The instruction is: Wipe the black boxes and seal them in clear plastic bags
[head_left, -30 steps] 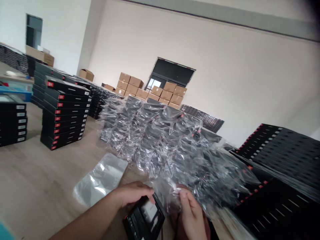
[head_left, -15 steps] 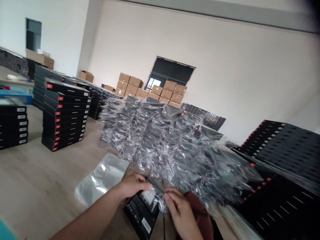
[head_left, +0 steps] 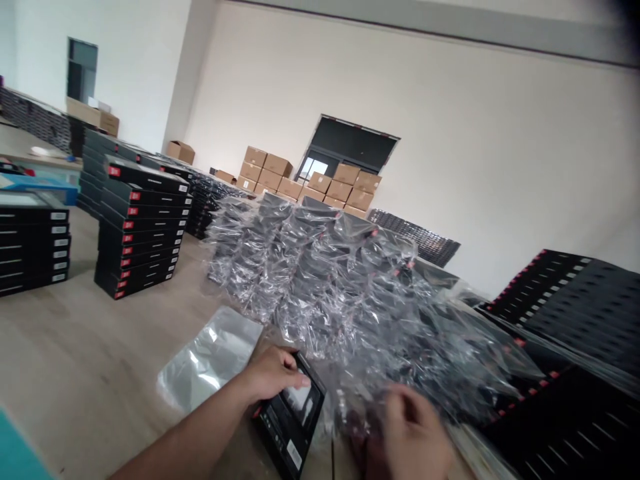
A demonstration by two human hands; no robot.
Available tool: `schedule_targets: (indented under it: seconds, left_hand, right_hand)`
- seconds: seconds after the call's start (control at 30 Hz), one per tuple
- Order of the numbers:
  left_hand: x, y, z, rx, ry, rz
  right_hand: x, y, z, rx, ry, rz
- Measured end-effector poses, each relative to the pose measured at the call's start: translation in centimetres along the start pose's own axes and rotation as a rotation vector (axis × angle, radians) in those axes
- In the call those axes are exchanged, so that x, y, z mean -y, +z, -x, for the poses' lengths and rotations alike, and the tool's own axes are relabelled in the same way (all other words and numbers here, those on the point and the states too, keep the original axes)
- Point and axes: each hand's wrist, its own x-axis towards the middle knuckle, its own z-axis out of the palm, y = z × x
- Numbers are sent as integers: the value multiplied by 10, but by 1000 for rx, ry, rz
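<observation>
My left hand (head_left: 273, 377) is curled over the top edge of a flat black box (head_left: 293, 419) that stands tilted on the wooden table (head_left: 75, 360). My right hand (head_left: 417, 433) is low at the right, smeared by motion, beside crinkled clear plastic (head_left: 350, 407) at the box's right side; its fingers do not show clearly. Just beyond both hands rises a large heap of black boxes in clear plastic bags (head_left: 345, 287).
A flat clear bag (head_left: 213, 357) lies left of my left hand. Stacks of black boxes (head_left: 143, 227) stand at the left and more (head_left: 565, 300) at the right. Brown cartons (head_left: 310, 180) sit by the far wall.
My right hand has let go of the plastic at the box's corner and dropped down to the right. The left hand stays on the box, which has tilted up a little.
</observation>
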Motion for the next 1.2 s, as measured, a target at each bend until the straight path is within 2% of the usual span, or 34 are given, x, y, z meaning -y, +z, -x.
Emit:
schedule_targets:
  seconds: [0.07,0.1,0.13,0.2,0.27,0.33,0.4,0.47,0.6,0.73,0.87,1.03,1.2]
  left_hand:
    - [0,-4,0,45,13,30]
    - [0,-6,1,74,24,74]
    - [-1,-9,2,101,31,134]
    - [-2,-15,6,139,14,248]
    - [-4,-22,8,198,-17,305]
    - [-4,-27,9,307,-49,292]
    - [-1,-29,8,404,-71,248]
    - [3,-27,6,445,-98,184]
    - [8,-20,4,378,-131,76]
    - [2,-18,6,359,-92,47]
    - [-5,-14,8,337,-84,-31]
    - [-8,-3,14,243,-64,-71]
    - [-11,5,19,267,-56,-83]
  right_hand:
    - [-4,-14,-7,-256,52,25]
    - [-5,-16,-8,-316,28,33]
    - [-5,-14,-6,-313,-29,39]
    - [-5,1,3,-159,-162,44]
    - [-7,23,15,83,-226,19]
    - [-12,42,24,253,-198,-25]
    - [-16,53,30,340,-141,-73]
    - [-18,56,33,401,-96,-140]
    - [-11,54,36,540,-31,-311]
    - [-4,52,36,599,37,-422]
    - [-1,49,36,550,94,-410]
    - [5,51,39,472,95,-375]
    - [11,55,41,367,81,-350]
